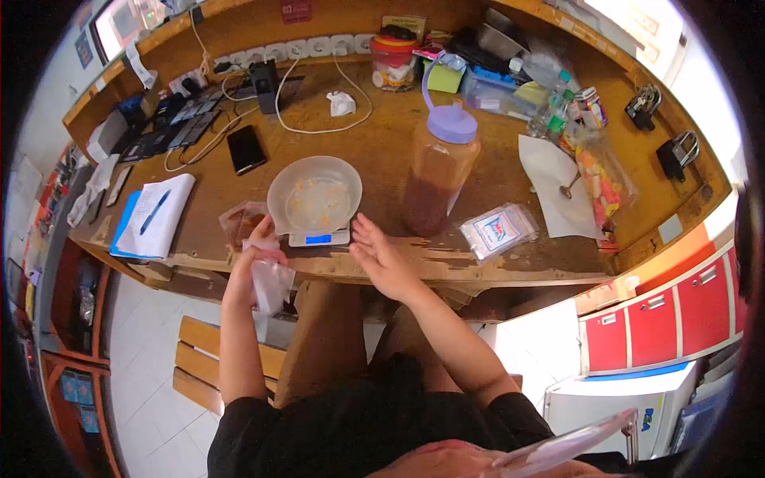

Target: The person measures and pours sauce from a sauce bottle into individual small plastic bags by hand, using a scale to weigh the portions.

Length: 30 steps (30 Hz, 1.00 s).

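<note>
A translucent round bowl (315, 199) with small orange bits in it rests on a white kitchen scale (331, 238) whose display glows blue. My left hand (253, 253) is closed around a clear plastic bag (272, 283) at the desk's front edge, left of the scale. Behind that hand lies another plastic bag with reddish-brown contents (241, 221). My right hand (382, 259) is just right of the scale, its fingers apart and nothing in it. Farther right stand a large bottle of brown liquid with a purple lid (452, 125) and a packet of clear plastic bags (498, 232).
A black phone (246, 150), a notebook with a pen (163, 217) and a white cable lie on the left of the desk (319, 139). At right are a white paper sheet (554, 179) with a spoon and a bag of colourful items (602, 179). A red-lidded jar (394, 62) stands behind.
</note>
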Each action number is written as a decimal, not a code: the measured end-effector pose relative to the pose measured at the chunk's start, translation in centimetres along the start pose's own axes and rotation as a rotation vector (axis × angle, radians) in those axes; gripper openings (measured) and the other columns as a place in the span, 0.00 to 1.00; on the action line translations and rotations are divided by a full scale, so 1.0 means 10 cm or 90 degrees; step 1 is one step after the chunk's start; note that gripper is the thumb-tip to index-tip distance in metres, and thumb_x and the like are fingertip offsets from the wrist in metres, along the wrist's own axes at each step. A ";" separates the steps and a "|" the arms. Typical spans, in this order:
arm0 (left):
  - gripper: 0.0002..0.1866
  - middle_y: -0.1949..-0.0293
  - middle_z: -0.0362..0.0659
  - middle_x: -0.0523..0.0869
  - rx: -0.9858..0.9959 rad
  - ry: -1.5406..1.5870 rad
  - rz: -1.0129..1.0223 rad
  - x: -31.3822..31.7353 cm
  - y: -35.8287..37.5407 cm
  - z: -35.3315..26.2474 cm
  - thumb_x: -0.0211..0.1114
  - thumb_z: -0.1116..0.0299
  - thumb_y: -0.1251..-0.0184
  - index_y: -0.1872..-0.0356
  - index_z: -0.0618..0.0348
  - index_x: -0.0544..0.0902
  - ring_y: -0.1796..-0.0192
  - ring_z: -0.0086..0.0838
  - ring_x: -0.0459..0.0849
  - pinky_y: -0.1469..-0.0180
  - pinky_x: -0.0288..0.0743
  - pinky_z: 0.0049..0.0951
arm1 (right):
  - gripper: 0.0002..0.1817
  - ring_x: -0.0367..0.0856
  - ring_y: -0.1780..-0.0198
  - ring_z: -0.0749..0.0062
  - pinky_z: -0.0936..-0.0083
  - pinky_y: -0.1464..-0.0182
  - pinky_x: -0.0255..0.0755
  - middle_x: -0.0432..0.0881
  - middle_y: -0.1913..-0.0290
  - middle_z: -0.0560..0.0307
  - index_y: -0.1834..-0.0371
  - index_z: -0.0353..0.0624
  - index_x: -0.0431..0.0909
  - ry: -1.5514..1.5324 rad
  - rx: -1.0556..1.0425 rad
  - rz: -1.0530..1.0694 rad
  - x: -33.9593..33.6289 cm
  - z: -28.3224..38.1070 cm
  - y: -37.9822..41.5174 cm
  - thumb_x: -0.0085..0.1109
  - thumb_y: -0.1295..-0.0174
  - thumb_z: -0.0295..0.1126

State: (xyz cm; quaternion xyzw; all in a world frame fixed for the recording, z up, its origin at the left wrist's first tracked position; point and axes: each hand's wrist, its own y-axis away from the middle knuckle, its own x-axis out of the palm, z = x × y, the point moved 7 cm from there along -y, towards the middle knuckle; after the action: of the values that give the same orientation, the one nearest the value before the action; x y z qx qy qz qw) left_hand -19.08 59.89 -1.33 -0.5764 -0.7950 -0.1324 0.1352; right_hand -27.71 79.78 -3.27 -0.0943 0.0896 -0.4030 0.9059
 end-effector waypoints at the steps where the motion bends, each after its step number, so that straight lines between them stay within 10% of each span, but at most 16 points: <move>1: 0.42 0.52 0.50 0.80 -0.005 0.007 0.007 0.05 0.02 -0.01 0.55 0.62 0.51 0.29 0.58 0.59 0.67 0.28 0.80 0.67 0.76 0.27 | 0.35 0.62 0.30 0.52 0.65 0.31 0.59 0.56 0.29 0.33 0.28 0.32 0.44 0.008 0.005 -0.006 -0.02 0.00 0.00 0.48 0.29 0.38; 11: 0.51 0.37 0.61 0.69 -0.072 -0.055 0.134 0.10 0.07 0.25 0.60 0.70 0.61 0.26 0.56 0.51 0.67 0.30 0.82 0.67 0.77 0.26 | 0.25 0.81 0.48 0.59 0.69 0.48 0.76 0.77 0.47 0.37 0.36 0.33 0.60 0.149 -0.034 -0.206 -0.17 0.16 0.29 0.54 0.35 0.26; 17: 0.47 0.29 0.52 0.60 -0.103 -0.056 0.250 0.10 0.10 0.30 0.55 0.75 0.51 0.25 0.52 0.46 0.59 0.26 0.78 0.60 0.73 0.22 | 0.19 0.80 0.52 0.69 0.75 0.51 0.77 0.78 0.51 0.46 0.40 0.32 0.64 0.171 -0.044 -0.278 -0.14 0.17 0.42 0.51 0.33 0.23; 22: 0.46 0.32 0.49 0.63 0.135 -0.129 0.216 0.04 0.35 0.25 0.57 0.74 0.56 0.29 0.59 0.51 0.59 0.26 0.73 0.58 0.70 0.24 | 0.11 0.80 0.59 0.69 0.77 0.61 0.75 0.79 0.55 0.46 0.54 0.36 0.77 0.382 -0.163 -0.445 0.08 0.39 0.76 0.58 0.40 0.20; 30: 0.51 0.32 0.45 0.56 -0.095 0.028 0.460 0.27 0.70 0.73 0.59 0.75 0.58 0.27 0.55 0.44 0.33 0.30 0.62 0.42 0.66 0.28 | 0.13 0.74 0.52 0.59 0.65 0.47 0.67 0.78 0.56 0.55 0.58 0.43 0.79 0.275 -0.195 0.018 0.72 0.38 0.51 0.67 0.48 0.30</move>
State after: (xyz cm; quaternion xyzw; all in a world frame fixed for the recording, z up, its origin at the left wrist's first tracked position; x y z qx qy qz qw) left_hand -13.65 66.99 -6.71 -0.8250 -0.5254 -0.1463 0.1482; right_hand -18.41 78.17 -1.48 -0.1410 0.3420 -0.3825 0.8467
